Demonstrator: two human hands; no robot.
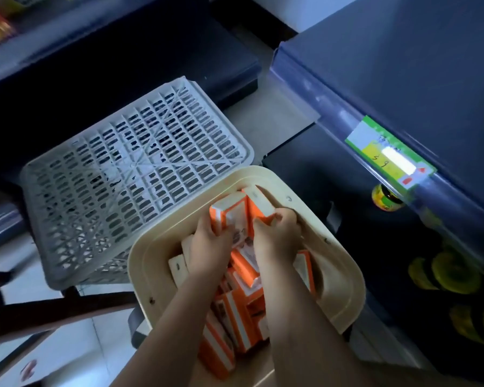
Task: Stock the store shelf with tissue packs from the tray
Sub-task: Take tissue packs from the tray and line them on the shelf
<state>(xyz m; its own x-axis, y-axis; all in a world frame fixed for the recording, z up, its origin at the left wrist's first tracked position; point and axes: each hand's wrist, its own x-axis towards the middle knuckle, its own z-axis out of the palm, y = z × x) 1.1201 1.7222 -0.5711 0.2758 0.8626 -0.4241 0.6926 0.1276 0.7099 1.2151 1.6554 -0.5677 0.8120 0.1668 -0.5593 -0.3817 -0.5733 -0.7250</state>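
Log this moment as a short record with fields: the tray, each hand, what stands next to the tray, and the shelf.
tray: cream plastic tray, holding loose orange-and-white tissue packs
left hand: left hand grips a first pack at the tray's far end
right hand: right hand grips a second pack beside it
next to tray: grey slotted plastic crate, on the left
shelf: dark blue shelf on the right, green price label on its edge, yellow-lidded jars below
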